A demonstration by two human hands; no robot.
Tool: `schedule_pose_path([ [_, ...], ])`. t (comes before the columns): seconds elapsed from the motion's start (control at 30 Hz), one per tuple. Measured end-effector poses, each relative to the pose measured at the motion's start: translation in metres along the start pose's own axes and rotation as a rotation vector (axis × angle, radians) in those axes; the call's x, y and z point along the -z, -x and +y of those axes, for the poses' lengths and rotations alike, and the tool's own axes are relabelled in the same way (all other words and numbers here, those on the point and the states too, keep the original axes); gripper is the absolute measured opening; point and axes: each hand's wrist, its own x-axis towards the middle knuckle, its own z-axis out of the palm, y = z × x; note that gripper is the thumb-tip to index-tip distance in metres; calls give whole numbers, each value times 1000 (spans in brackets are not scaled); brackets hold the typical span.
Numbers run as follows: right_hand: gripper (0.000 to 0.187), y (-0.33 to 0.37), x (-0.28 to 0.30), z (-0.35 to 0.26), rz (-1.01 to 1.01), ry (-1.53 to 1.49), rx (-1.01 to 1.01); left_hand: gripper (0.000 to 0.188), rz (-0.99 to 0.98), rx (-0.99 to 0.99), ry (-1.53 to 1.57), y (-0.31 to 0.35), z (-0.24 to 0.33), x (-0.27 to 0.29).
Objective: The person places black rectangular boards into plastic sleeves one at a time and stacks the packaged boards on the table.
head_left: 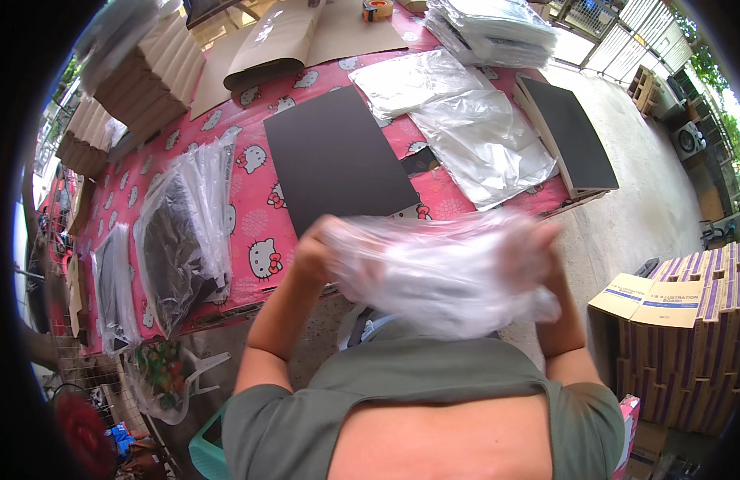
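Grip: left hand (315, 250) grasps the left end of a clear plastic bag (446, 268); right hand (536, 250) is at its right end, too blurred to tell whether its fingers are closed on the film. Bag is crumpled, in the air between the hands, around the near edge of the pink worktop (244, 222). Matte black board (338, 152) lies flat just beyond, left of the loose clear bags (490, 144). Risks, my read: thin film could split if the hands pull hard or unevenly; right end could slip if that hand isn't closed. Low swing could drag film over the board and shift it.
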Motion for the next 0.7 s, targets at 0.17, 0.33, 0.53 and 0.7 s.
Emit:
schedule_pose_path([
  [0.17, 30, -12, 35, -4, -432, 123, 499, 85, 165, -572, 373, -12, -19, -15],
  [0.33, 14, -12, 34, -6, -127, 289, 226, 58, 561, 22, -577, -36, -2, -36],
  [0.53, 28, -15, 49, 36, 543, 217, 122, 29, 227, 177, -330, 38, -50, -3],
  [0.7, 20, -26, 43, 47, -141, -548, 71, 38, 877, -309, 109, 41, -51, -27],
])
